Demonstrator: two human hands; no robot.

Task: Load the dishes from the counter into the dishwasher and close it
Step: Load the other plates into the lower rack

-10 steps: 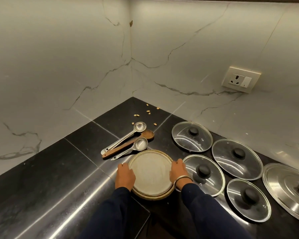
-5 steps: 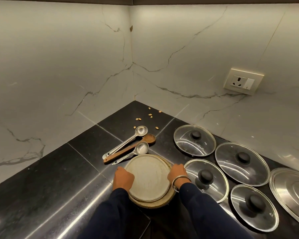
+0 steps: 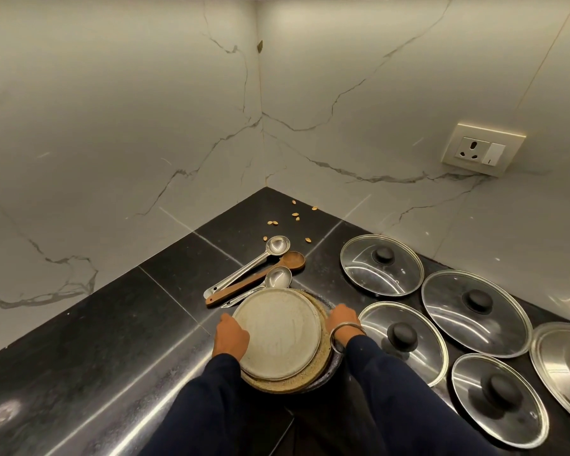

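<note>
A stack of round plates [image 3: 277, 337], a pale grey one on top of speckled beige ones, is tilted up off the black counter [image 3: 112, 340] toward me. My left hand [image 3: 231, 337] grips the stack's left rim. My right hand [image 3: 343, 320], with a metal bangle at the wrist, grips its right rim. Just behind the stack lie two steel ladles [image 3: 270, 251] and a wooden spoon [image 3: 277, 268].
Several glass lids with black knobs [image 3: 380, 264] and a steel lid [image 3: 566, 366] lie flat on the counter to the right. Small seeds [image 3: 295, 214] are scattered in the corner. Marble walls close off the back; a wall socket [image 3: 481, 149] is at right.
Both hands have lifted the plate stack off the counter and drawn it toward me; the top plate has slid left on the stack. The camera has tilted up slightly.
</note>
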